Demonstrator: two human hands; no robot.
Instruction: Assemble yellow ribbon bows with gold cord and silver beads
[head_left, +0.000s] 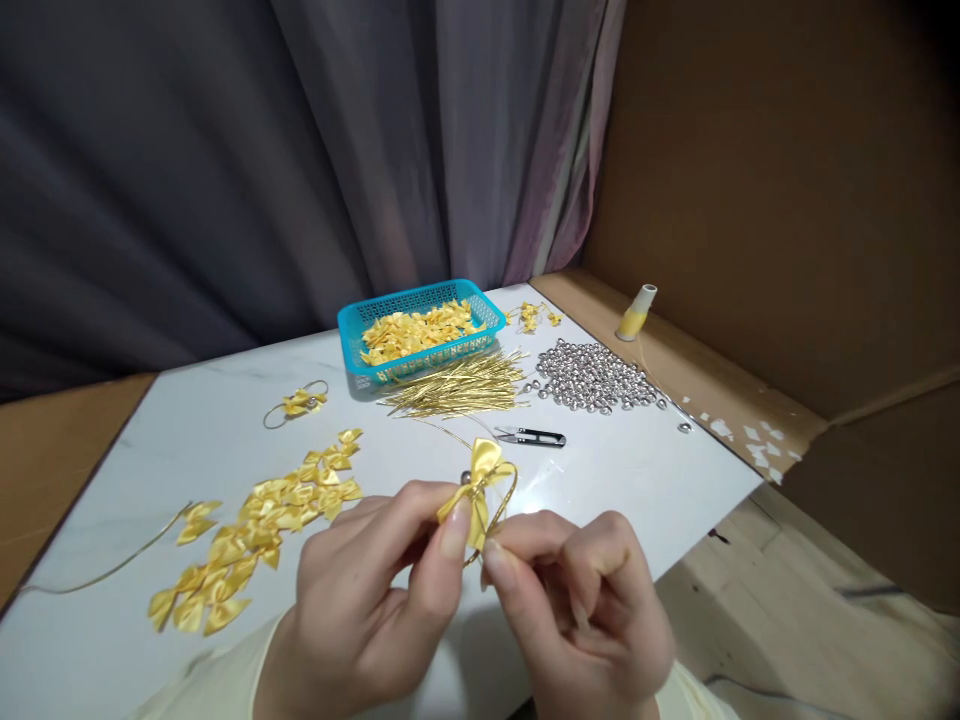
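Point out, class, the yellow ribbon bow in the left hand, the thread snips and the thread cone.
Yellow ribbon bow (485,466): head view, on its upper loop.
Thread snips (540,437): head view, on the black handle.
Thread cone (631,322): head view, on the wound yellow thread.

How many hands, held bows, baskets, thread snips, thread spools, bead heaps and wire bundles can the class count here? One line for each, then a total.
Left hand and right hand: 2
Held bow: 1
Basket: 1
Thread snips: 1
Thread spool: 1
Bead heap: 1
Wire bundle: 1
Total: 8
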